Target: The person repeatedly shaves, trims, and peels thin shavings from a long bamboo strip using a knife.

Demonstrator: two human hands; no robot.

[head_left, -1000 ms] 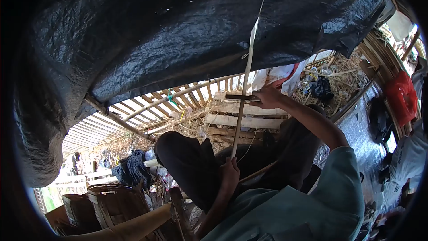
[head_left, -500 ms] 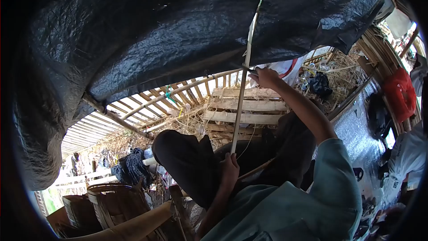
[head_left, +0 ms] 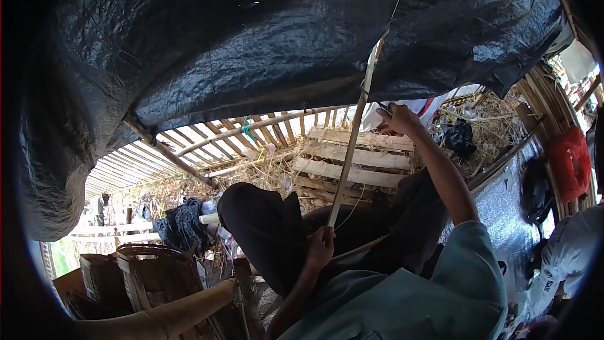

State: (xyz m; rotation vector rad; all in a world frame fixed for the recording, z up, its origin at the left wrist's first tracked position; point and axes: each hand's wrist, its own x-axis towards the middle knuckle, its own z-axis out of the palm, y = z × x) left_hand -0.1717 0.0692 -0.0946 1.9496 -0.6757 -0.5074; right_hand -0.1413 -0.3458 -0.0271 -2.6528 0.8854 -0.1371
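A long pale bamboo strip (head_left: 351, 151) slants up and away across my lap, its thin tip before the black sheet. My left hand (head_left: 320, 247) is closed around its near end, by my knee. Held out ahead, my right hand (head_left: 401, 118) is closed on the handle of a dark knife (head_left: 379, 105). The blade meets or lies very near the strip's upper part; exact contact is too small to tell. Above that, a pale sliver (head_left: 372, 57) peels at the strip's side. Another thin strip (head_left: 360, 249) lies across my lap.
Black plastic sheeting (head_left: 264, 44) hangs low ahead. Behind it stand a bamboo slat fence (head_left: 207, 145) and a wooden slatted platform (head_left: 355, 151). Woven baskets (head_left: 157, 277) and a thick bamboo pole (head_left: 170, 312) are at left. A red bag (head_left: 569, 154) hangs at right.
The view has shifted, so the strip and my right hand appear farther right. The knife sits slightly lower along the strip. Both hands keep their holds.
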